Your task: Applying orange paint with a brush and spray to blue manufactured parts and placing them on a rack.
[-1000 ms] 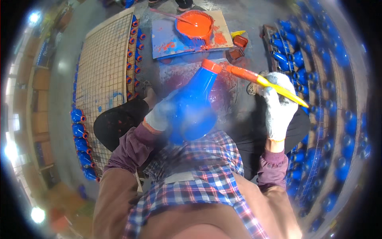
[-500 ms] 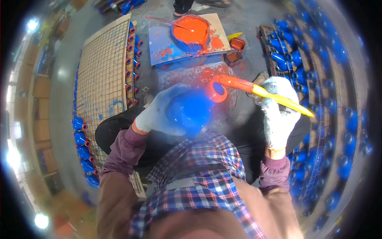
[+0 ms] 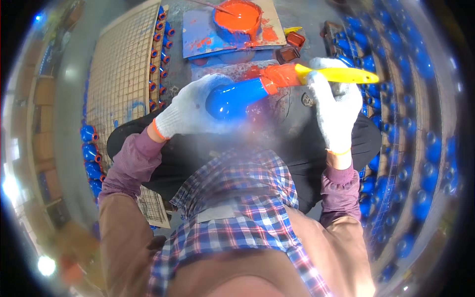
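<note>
Holding the glossy blue bottle-shaped vase (image 3: 235, 99) at twelve o'clock, just above the middle of my view, and it's leaning over, its orange neck aimed toward two o'clock! My white-gloved left hand (image 3: 193, 106) comes in from ten o'clock, cupped around the rounded body; how those fingers sit on the far side I can't tell, the vase hides them. Over at two o'clock, my white-gloved right hand (image 3: 339, 96) has thumb and fingers pinching the yellow-handled flat paintbrush (image 3: 349, 75), handle end pointing to three, orange-soaked bristles (image 3: 284, 75) pointing to nine and right against the vase's neck!

Beyond, near the top at twelve, sits a paint-smeared blue bucket (image 3: 228, 35) of bright orange paint, a thin stick (image 3: 205, 4) leaning out toward eleven, all on a splattered flat board (image 3: 195, 42). At one o'clock, two small reddish-brown containers (image 3: 295, 39) lie beside that board. Ten o'clock brings a tan panel covered with wire grid (image 3: 121, 64), and at nine, blue vases with orange mouths (image 3: 91, 152) line its edge. Round at three, blurred racks crowd with more blue vases (image 3: 423, 200). Down at six, my plaid apron (image 3: 237, 227) spreads across my lap.
</note>
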Available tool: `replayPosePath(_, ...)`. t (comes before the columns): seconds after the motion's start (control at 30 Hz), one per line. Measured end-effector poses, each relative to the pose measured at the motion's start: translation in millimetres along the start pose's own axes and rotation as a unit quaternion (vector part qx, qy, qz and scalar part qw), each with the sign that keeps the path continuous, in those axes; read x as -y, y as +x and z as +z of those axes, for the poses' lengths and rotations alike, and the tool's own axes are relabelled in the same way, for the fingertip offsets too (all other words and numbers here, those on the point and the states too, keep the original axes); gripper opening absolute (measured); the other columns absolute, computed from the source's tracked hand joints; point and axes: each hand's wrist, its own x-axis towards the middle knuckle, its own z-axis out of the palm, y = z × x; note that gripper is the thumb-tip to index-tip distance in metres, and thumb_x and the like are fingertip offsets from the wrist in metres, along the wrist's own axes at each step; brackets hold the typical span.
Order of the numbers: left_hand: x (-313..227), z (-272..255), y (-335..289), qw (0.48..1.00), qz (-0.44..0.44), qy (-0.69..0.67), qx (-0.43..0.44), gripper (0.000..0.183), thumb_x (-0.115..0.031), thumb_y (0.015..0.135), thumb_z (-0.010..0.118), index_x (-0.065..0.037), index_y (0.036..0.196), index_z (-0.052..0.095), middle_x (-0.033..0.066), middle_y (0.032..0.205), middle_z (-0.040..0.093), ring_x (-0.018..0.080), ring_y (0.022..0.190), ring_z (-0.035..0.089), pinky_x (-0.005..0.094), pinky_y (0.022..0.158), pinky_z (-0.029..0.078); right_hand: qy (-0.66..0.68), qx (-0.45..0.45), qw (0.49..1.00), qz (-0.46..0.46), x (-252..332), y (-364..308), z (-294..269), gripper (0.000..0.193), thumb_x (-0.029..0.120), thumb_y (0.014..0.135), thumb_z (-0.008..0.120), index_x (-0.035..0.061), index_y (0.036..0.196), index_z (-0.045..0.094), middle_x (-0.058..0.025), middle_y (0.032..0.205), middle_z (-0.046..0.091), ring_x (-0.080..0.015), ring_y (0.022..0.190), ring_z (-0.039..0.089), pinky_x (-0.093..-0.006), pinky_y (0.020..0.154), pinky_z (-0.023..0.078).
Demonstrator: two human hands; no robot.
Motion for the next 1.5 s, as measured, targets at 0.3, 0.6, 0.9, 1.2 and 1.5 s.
replayPosePath(0.3,46,51,-22,0.86,-0.13,-0.493,-0.01,0.06,-0.033,0.084,0.067,0.0,0.131,0.051,0.0131,0.118,0.063,0.0221,0.104,0.063,0.0378,0.093,0.052,0.024,0.001,1.0,0.0,-26,-14,-6,0.023,-0.005,0.086,0.066,-0.0012,0.108,0.061,-0.0064,0.104,0.062,-0.0126,0.095,0.06,-0.0254,0.085,0.049)
replayPosePath(0.6,26,73,-3,0.631,-0.084,-0.766,-0.092,0.078,-0.074,0.089,0.037,-0.011,0.134,0.049,0.0147,0.126,0.059,0.0304,0.108,0.061,0.042,0.089,0.054,-0.013,-0.096,0.995,0.023,-31,-24,-24,0.025,0.002,0.09,0.065,-0.0029,0.114,0.061,-0.0081,0.109,0.062,-0.0139,0.097,0.059,-0.0269,0.085,0.05)
replayPosePath(0.9,-1,25,6,0.587,-0.078,-0.799,-0.108,0.089,-0.081,0.085,0.034,-0.008,0.133,0.047,0.0146,0.111,0.06,0.0264,0.076,0.059,0.033,0.058,0.049,0.022,-0.132,0.991,0.016,-25,-11,-22,0.029,0.01,0.094,0.062,-0.0046,0.118,0.058,-0.0064,0.098,0.06,-0.0086,0.076,0.056,-0.0221,0.068,0.047)
replayPosePath(1.2,54,9,9,0.842,-0.098,-0.525,-0.076,0.081,-0.072,0.09,0.036,-0.01,0.142,0.041,0.0213,0.12,0.061,0.0349,0.085,0.067,0.0411,0.059,0.059,0.062,-0.117,0.987,0.087,-60,54,20,0.025,0.016,0.093,0.064,-0.0016,0.111,0.061,-0.0034,0.085,0.063,-0.0048,0.059,0.053,-0.0195,0.052,0.041)
replayPosePath(1.5,90,10,-10,0.684,-0.126,-0.699,-0.165,0.052,-0.05,0.1,0.038,-0.012,0.133,0.049,0.0131,0.126,0.059,0.0287,0.107,0.064,0.0445,0.085,0.059,-0.168,-0.004,0.985,-0.049,-152,170,108,0.034,0.026,0.086,0.07,-0.0031,0.103,0.065,-0.0143,0.083,0.069,-0.0226,0.074,0.066,-0.034,0.07,0.051)
